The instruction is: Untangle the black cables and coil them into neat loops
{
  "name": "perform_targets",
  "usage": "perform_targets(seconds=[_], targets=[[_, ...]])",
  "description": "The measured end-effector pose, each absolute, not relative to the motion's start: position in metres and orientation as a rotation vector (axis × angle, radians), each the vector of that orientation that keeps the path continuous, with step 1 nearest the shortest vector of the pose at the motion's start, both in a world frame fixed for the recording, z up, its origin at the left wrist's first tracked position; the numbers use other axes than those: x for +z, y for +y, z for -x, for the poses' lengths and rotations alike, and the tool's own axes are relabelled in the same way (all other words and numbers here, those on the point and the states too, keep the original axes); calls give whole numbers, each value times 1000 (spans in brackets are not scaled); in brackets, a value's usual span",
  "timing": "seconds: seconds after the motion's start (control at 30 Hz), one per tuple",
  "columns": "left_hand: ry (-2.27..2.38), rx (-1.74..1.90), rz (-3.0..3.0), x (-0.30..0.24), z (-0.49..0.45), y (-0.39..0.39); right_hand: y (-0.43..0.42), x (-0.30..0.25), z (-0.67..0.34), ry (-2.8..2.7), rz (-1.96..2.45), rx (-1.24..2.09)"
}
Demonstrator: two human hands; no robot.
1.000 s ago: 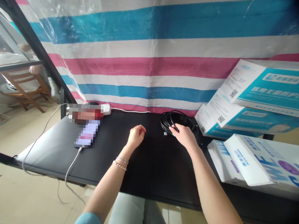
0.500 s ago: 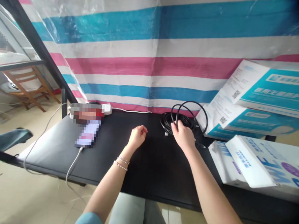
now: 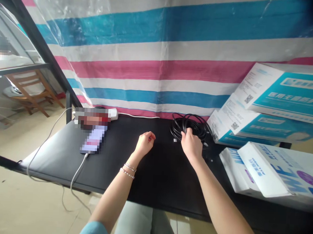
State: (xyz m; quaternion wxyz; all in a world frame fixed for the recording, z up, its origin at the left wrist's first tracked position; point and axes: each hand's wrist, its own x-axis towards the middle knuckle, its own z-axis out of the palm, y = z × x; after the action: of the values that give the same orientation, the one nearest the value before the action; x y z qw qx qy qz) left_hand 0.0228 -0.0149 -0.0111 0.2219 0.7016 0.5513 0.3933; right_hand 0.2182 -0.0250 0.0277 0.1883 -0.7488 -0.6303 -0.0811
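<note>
A coil of black cable [image 3: 190, 126] lies at the back of the black table [image 3: 158, 166], near the striped tarp. My right hand [image 3: 190, 145] grips the coil at its near edge, fingers closed around some of its loops. My left hand [image 3: 144, 143] rests on the table to the left of the coil, fingers loosely curled with nothing visible in them. A beaded bracelet sits on that wrist.
A phone [image 3: 93, 143] on a white charging cable [image 3: 76, 172] lies at the table's left, behind it a white power strip [image 3: 111, 113]. Stacked blue-and-white boxes [image 3: 268, 102] and white packages [image 3: 270, 170] crowd the right side. A wooden chair [image 3: 30, 91] stands beyond the black frame on the left.
My right hand lifted some loops of the black cable up half a second ago; now the loops are back down on the coil, still gripped. My left hand stayed put.
</note>
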Motion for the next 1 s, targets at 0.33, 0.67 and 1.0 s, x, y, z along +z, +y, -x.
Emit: perform_targets(seconds=[0.33, 0.67, 1.0], targets=[[1509, 1085, -1951, -10, -24, -14, -27, 44, -235, -1277, 1686, -328], [1515, 1100, -1980, -11, -23, -15, -42, 41, -224, -1362, 1525, -409], [1498, 1141, -1952, -11, -23, -14, -56, 28, -203, -1565, 1293, -441]])
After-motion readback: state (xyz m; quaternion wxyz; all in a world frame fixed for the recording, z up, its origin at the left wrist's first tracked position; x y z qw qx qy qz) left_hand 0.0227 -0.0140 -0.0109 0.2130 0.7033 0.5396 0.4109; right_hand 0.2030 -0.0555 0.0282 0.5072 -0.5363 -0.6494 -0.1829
